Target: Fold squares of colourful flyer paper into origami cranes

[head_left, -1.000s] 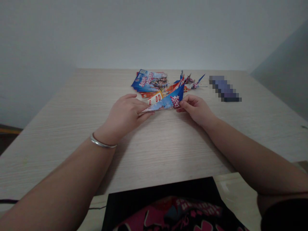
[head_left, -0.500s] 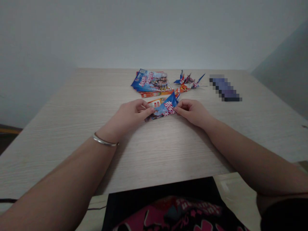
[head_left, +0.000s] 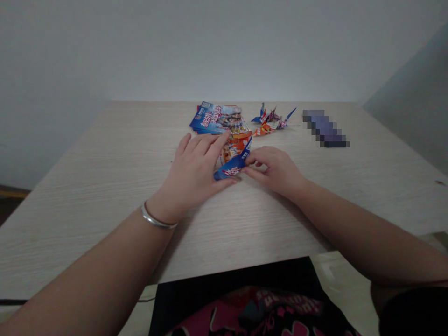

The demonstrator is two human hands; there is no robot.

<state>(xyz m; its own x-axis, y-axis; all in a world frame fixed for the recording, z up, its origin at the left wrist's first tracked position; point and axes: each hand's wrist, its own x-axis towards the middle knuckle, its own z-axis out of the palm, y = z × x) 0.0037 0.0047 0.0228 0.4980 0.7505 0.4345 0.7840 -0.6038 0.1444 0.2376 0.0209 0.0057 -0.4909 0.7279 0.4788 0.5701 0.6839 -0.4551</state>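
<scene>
A small printed paper sheet [head_left: 234, 158], blue with red and white print, lies partly folded on the wooden table [head_left: 115, 154]. My left hand [head_left: 196, 170] rests flat on its left part, fingers stretched out and pressing it down. My right hand [head_left: 275, 168] pinches the paper's right edge between thumb and curled fingers. A silver bangle [head_left: 157, 220] circles my left wrist.
Behind the hands lies a stack of printed leaflets [head_left: 217, 117]. Right of it stand several folded paper cranes [head_left: 272, 119]. A blurred dark flat object [head_left: 325, 128] lies farther right. The table meets a plain wall at the back.
The paper has been folded smaller and pulled toward me. My left hand went from pinching its left edge to lying flat on it. My right hand keeps its pinch.
</scene>
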